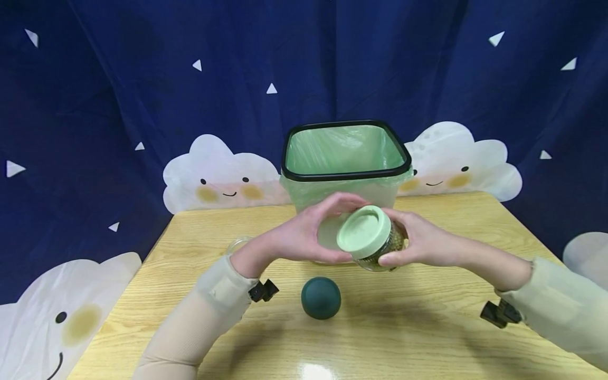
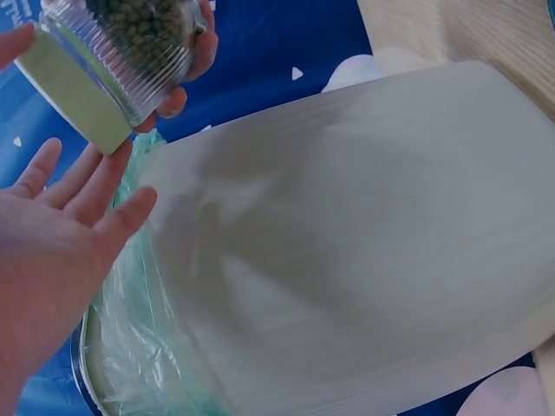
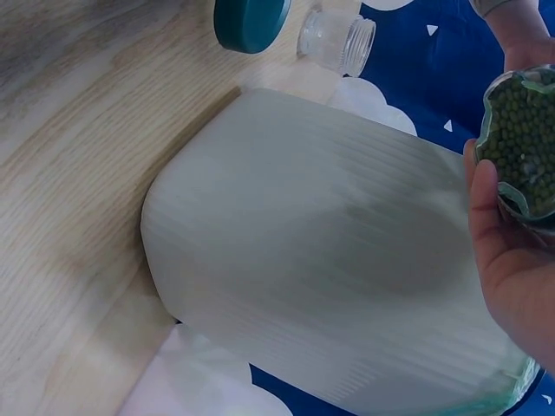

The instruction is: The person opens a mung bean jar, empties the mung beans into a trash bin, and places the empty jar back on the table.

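A ribbed clear jar (image 1: 395, 244) of small green mung beans is held tilted above the table by my right hand (image 1: 423, 243), its thumb and fingers round the glass. My left hand (image 1: 304, 232) spans the pale green lid (image 1: 363, 232), thumb and a fingertip at opposite edges. In the left wrist view, the other left fingers (image 2: 43, 169) are spread. Through the jar's base, the beans (image 3: 525, 139) show in the right wrist view. On the table below lies a dark teal round lid (image 1: 321, 298).
Behind the hands stands a pale bin (image 1: 309, 192) with a black rim and a green bag liner (image 1: 347, 150). A clear glass jar (image 3: 334, 39) lies on the wooden table (image 1: 199, 237), mostly hidden by the left forearm in the head view. A blue curtain (image 1: 237, 42) hangs behind.
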Demonstrator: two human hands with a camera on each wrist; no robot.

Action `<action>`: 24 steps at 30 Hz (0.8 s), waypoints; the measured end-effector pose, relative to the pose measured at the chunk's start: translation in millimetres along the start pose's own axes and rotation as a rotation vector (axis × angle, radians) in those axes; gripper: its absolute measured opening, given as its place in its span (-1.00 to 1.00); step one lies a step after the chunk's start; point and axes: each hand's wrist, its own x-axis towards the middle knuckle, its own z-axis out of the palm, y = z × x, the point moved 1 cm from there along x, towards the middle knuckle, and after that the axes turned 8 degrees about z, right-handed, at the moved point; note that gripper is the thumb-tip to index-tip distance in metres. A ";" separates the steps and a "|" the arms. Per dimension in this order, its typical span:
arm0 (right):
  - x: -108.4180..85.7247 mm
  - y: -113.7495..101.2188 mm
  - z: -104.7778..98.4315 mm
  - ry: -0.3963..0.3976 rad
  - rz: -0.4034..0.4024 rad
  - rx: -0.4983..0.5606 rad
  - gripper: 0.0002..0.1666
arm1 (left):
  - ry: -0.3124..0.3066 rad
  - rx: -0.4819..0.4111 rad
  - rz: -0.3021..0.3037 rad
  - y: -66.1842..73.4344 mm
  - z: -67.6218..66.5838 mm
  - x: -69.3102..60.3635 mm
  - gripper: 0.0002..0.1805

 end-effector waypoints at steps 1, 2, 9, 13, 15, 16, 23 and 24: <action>0.0 -0.2 -0.1 0.000 -0.002 0.002 -0.13 | 0.010 0.024 -0.010 0.1 0.5 0.0 -0.13; 0.1 -0.2 -0.2 0.001 -0.005 0.001 -0.14 | 0.020 0.049 -0.018 0.2 1.1 0.1 -0.14; 0.2 0.3 0.0 -0.001 -0.020 0.010 -0.19 | 0.047 0.241 -0.032 2.3 4.8 0.5 -0.14; 0.1 -0.3 0.3 0.002 -0.033 0.009 -0.19 | 0.032 0.236 -0.033 2.3 3.4 0.4 -0.05; 0.3 -0.7 0.6 0.002 -0.039 0.008 -0.18 | 0.024 0.196 -0.034 2.2 1.6 0.2 -0.02; 0.4 -1.1 0.7 0.003 -0.042 0.008 -0.18 | 0.020 0.172 -0.030 2.3 0.6 0.1 0.00; -0.1 -3.3 0.3 -0.001 -0.033 0.013 -0.16 | -0.028 0.054 0.010 2.5 -3.5 0.8 0.02; 0.0 -3.0 0.4 0.000 -0.033 0.012 -0.16 | -0.036 0.042 0.007 2.5 -3.6 0.8 0.01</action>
